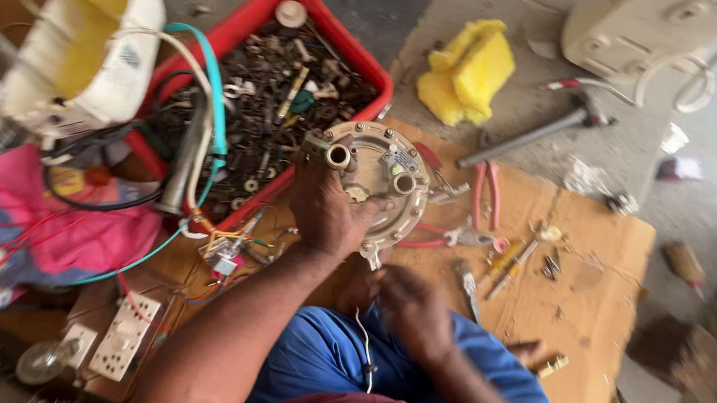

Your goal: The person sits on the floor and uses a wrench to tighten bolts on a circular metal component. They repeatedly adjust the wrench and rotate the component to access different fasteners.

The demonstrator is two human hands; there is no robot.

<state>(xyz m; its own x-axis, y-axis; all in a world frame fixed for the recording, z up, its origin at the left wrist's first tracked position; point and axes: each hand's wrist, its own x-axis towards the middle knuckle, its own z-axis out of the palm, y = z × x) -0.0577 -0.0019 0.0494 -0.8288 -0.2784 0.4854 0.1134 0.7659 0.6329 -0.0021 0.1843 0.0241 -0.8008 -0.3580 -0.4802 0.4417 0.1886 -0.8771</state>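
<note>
Flange (377,182) sits upright, grasped by left hand (323,216); right hand (414,308), nearer the person, is blurred, its grip unclear.

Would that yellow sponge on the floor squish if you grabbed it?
Probably. The sponge looks like torn foam, so it likely squashes and feels very light. Its lumpy, flat-sided shape suggests it would not roll, and a push would probably just slide it along the floor.

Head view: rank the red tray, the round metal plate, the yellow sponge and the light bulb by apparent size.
1. red tray
2. round metal plate
3. yellow sponge, close to the plate
4. light bulb
</note>
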